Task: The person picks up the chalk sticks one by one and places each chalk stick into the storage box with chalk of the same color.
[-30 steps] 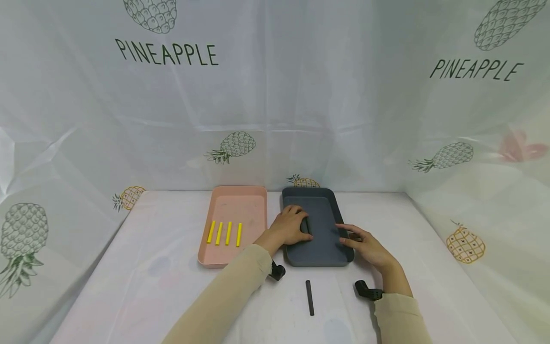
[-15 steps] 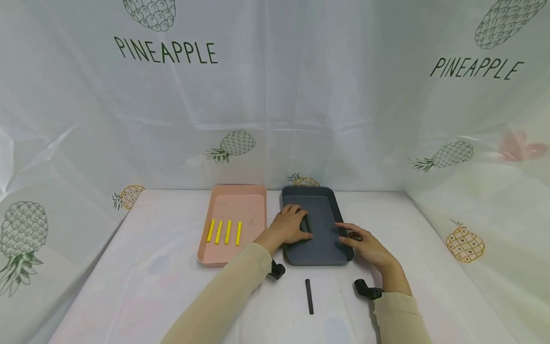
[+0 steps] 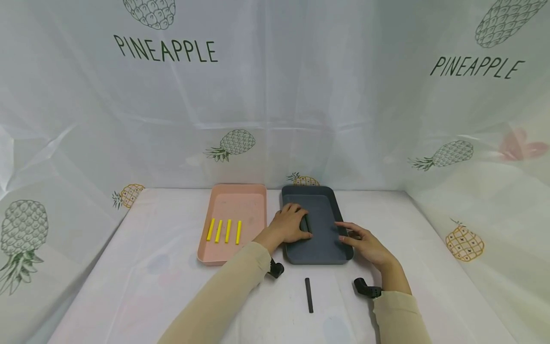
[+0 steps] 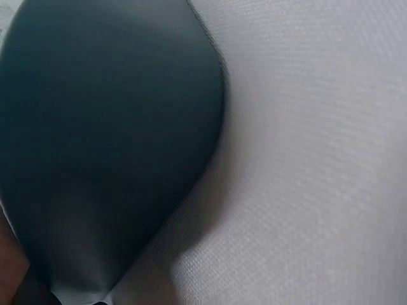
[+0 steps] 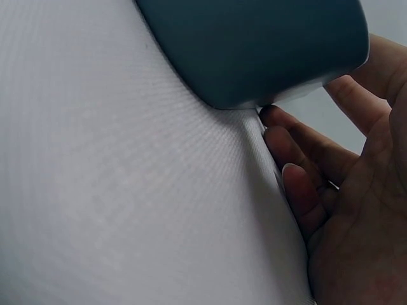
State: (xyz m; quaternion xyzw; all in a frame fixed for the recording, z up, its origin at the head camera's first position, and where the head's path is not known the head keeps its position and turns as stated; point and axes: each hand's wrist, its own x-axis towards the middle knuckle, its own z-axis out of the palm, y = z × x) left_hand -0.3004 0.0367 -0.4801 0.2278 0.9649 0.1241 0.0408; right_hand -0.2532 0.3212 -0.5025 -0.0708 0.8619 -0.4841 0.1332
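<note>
Four yellow sticks (image 3: 224, 231) lie lined up in the pink tray (image 3: 233, 255). Left hand (image 3: 291, 224) sits in the dark tray (image 3: 323, 253), fingers curled on a dark stick (image 3: 305, 223); another dark stick (image 3: 308, 295) waits on the worktop (image 3: 172, 286) (near side, well apart). Right hand (image 3: 365, 244) steadies the dark tray's right rim, fingers relaxed. Its far half looks bare.

Both arms wear long, loose beige sleeves reaching to the wrists. A small black camera mount is strapped beneath each wrist, by the bare left hand (image 3: 290, 225) and right hand (image 3: 365, 246).
</note>
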